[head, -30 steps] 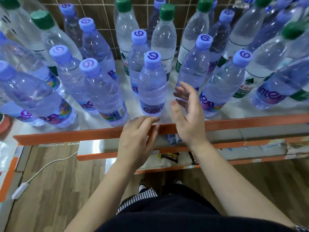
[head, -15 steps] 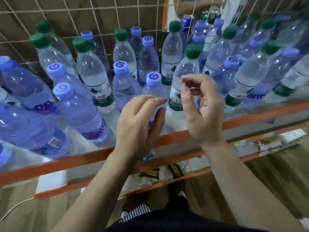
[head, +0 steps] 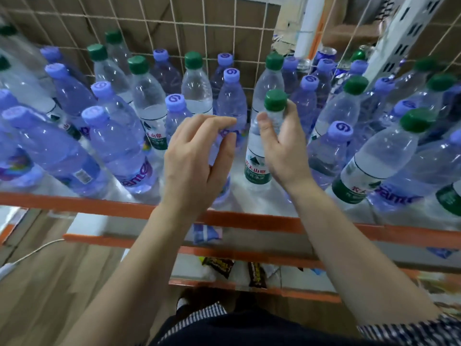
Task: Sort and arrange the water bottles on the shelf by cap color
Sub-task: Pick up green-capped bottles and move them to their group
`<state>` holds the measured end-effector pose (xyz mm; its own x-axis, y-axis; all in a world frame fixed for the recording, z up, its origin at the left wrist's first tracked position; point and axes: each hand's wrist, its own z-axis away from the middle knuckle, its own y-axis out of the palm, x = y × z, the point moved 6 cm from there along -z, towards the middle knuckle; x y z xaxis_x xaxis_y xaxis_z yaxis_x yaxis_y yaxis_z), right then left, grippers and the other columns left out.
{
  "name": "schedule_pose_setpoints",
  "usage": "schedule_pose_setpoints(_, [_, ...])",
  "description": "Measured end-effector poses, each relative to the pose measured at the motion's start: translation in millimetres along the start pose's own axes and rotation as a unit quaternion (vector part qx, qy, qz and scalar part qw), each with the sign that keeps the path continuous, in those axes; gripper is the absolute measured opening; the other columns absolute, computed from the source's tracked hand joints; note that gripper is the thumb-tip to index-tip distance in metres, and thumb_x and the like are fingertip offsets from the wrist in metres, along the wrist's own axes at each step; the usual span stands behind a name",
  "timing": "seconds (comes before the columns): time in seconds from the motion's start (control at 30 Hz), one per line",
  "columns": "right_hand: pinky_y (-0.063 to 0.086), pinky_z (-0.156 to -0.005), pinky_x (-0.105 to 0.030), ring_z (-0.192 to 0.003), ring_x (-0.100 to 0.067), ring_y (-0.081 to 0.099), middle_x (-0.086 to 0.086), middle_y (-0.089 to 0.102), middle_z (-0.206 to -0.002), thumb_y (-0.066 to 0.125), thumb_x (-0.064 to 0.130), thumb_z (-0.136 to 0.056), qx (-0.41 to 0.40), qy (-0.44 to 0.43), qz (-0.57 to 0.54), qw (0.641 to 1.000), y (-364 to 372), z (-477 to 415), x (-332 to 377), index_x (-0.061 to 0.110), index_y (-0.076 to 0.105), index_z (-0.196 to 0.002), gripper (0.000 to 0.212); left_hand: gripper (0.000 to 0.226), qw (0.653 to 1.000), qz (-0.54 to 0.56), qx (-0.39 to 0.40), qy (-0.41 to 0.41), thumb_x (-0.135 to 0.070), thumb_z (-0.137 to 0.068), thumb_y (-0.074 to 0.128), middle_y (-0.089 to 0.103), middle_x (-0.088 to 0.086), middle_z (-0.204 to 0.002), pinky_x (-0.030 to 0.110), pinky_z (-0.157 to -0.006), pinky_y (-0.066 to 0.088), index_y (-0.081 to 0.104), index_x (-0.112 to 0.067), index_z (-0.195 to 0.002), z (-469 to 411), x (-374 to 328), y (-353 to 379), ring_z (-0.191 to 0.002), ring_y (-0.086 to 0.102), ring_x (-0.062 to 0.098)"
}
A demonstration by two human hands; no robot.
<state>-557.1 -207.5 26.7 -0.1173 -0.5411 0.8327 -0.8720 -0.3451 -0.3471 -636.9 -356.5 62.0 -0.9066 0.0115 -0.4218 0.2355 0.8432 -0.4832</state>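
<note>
Several clear water bottles stand mixed on the shelf [head: 249, 222], some with purple caps, some with green caps. My right hand [head: 284, 146] grips the neck of a green-capped bottle [head: 258, 163] standing near the front edge, just under its green cap [head: 275, 100]. My left hand [head: 197, 158] hovers in front of a purple-capped bottle [head: 175, 113], fingers loosely bent and holding nothing; it hides the lower part of that bottle. Another purple-capped bottle [head: 230, 101] stands just behind the gap between my hands.
A wire mesh back [head: 174, 28] closes off the shelf behind the bottles. An orange front rail runs along the shelf edge, with lower shelves [head: 249, 255] beneath holding small packets [head: 219, 265]. A white cable [head: 32, 253] lies on the wooden floor at left.
My right hand has reached forward and closed round the neck of the green-capped bottle. My left hand rose beside it. The view has swung to the right along the shelf.
</note>
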Motion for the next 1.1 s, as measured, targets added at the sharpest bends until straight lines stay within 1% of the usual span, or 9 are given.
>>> schedule_pose_setpoints(0.1, [0.045, -0.094, -0.040, -0.103, -0.024, 0.058, -0.008, 0.062, -0.109, 0.051, 0.027, -0.100, -0.010, -0.018, -0.014, 1.000, 3, -5, 1, 0.008, 0.051, -0.118, 0.026, 0.022, 1.000, 0.002, 0.000, -0.001, -0.012, -0.098, 0.051, 0.067, 0.008, -0.098, 0.036, -0.081, 0.050, 0.068, 0.000, -0.106, -6, 4, -3, -0.091, 0.063, 0.023])
schedule_pose_setpoints(0.27, [0.045, -0.094, -0.037, -0.102, -0.020, 0.059, -0.004, 0.063, -0.109, 0.050, 0.028, -0.100, -0.026, -0.043, -0.040, 0.998, 13, -11, 7, 0.022, 0.046, -0.112, 0.013, 0.019, 1.000, 0.002, -0.027, 0.005, -0.011, -0.097, 0.052, 0.067, 0.004, -0.093, 0.019, -0.081, 0.044, 0.069, -0.002, -0.101, -32, 16, -18, -0.087, 0.060, 0.015])
schedule_pose_setpoints(0.33, [0.046, -0.094, -0.034, -0.101, -0.017, 0.059, -0.001, 0.062, -0.107, 0.049, 0.029, -0.100, -0.034, -0.052, -0.050, 0.997, 15, -16, 11, 0.027, 0.045, -0.109, 0.010, 0.019, 1.000, 0.006, -0.018, -0.002, -0.011, -0.096, 0.053, 0.066, 0.005, -0.092, 0.021, -0.080, 0.047, 0.069, -0.002, -0.100, -53, 32, -21, -0.085, 0.060, 0.015])
schedule_pose_setpoints(0.43, [0.046, -0.092, -0.026, -0.097, -0.007, 0.058, 0.007, 0.059, -0.102, 0.049, 0.029, -0.100, -0.031, -0.079, -0.056, 0.995, 22, -23, 17, 0.031, 0.045, -0.108, 0.009, 0.025, 0.997, -0.016, 0.040, -0.061, -0.020, -0.093, 0.055, 0.066, 0.008, -0.099, 0.035, -0.086, 0.050, 0.068, -0.004, -0.108, -94, 67, -12, -0.091, 0.062, 0.022])
schedule_pose_setpoints(0.57, [0.040, -0.083, -0.010, -0.086, 0.013, 0.053, 0.017, 0.057, -0.095, 0.050, 0.025, -0.101, -0.033, -0.095, -0.051, 0.994, 28, -25, 16, 0.021, 0.047, -0.111, 0.011, 0.041, 0.965, -0.125, 0.151, -0.177, -0.036, -0.092, 0.055, 0.064, 0.006, -0.111, 0.028, -0.086, 0.041, 0.055, -0.010, -0.124, -136, 115, 16, -0.108, 0.057, 0.025])
schedule_pose_setpoints(0.67, [0.040, -0.082, -0.010, -0.084, 0.010, 0.053, 0.016, 0.058, -0.091, 0.051, 0.027, -0.101, -0.037, -0.080, -0.051, 0.995, 29, -25, 10, 0.021, 0.047, -0.110, 0.011, 0.037, 0.927, -0.123, 0.242, -0.259, -0.046, -0.089, 0.060, 0.059, 0.003, -0.087, 0.029, -0.063, 0.041, 0.054, -0.010, -0.094, -144, 143, 36, -0.078, 0.059, 0.023])
schedule_pose_setpoints(0.77, [0.041, -0.080, -0.009, -0.081, 0.011, 0.054, 0.016, 0.058, -0.087, 0.051, 0.027, -0.101, -0.038, -0.073, -0.042, 0.996, 30, -24, 7, 0.021, 0.048, -0.110, 0.012, 0.047, 0.904, -0.120, 0.315, -0.262, -0.048, -0.082, 0.072, 0.048, 0.001, -0.062, 0.029, -0.046, 0.030, 0.045, -0.012, -0.068, -138, 152, 47, -0.053, 0.045, 0.015])
schedule_pose_setpoints(0.97, [0.041, -0.083, -0.011, -0.087, 0.006, 0.056, 0.015, 0.059, -0.096, 0.050, 0.028, -0.101, -0.052, -0.066, -0.032, 0.996, 25, -27, 8, 0.023, 0.048, -0.111, 0.011, 0.056, 0.937, -0.111, 0.275, -0.186, -0.045, -0.080, 0.075, 0.035, 0.001, -0.059, 0.031, -0.047, 0.021, 0.035, -0.013, -0.060, -137, 145, 46, -0.052, 0.031, 0.015])
schedule_pose_setpoints(1.1, [0.046, -0.091, -0.023, -0.097, -0.006, 0.061, 0.009, 0.062, -0.104, 0.050, 0.029, -0.102, -0.057, -0.066, -0.038, 0.995, 17, -34, 15, 0.025, 0.048, -0.113, 0.013, 0.045, 0.964, -0.082, 0.187, -0.171, -0.044, -0.081, 0.074, 0.041, -0.002, -0.060, 0.032, -0.050, 0.026, 0.047, -0.011, -0.066, -138, 136, 39, -0.056, 0.035, 0.016])
